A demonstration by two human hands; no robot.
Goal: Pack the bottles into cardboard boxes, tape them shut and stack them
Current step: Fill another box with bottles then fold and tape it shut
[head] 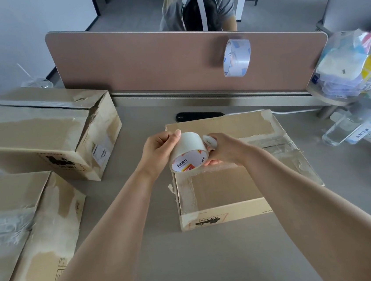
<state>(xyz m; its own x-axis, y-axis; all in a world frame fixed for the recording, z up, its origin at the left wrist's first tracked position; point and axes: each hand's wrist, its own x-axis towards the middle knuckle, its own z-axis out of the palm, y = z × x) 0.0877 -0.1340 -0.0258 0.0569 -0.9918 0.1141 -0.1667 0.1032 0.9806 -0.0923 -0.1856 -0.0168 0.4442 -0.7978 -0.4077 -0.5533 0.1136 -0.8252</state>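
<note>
Taping step, I judge: my left hand (158,153) grips the tape roll (187,151) just above the closed box (219,191) on the bench (192,261), and my right hand (225,151) pinches the roll's edge. Next I need the end peeled free and stuck to the seam.

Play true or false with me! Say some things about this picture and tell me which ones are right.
1. The left hand holds a tape roll. True.
2. The box under the hands is wide open. False: its flaps are closed.
3. A second tape roll shows in front of the brown divider. True.
4. The right hand rests flat on the desk. False: it is at the held roll, above the box.
</note>
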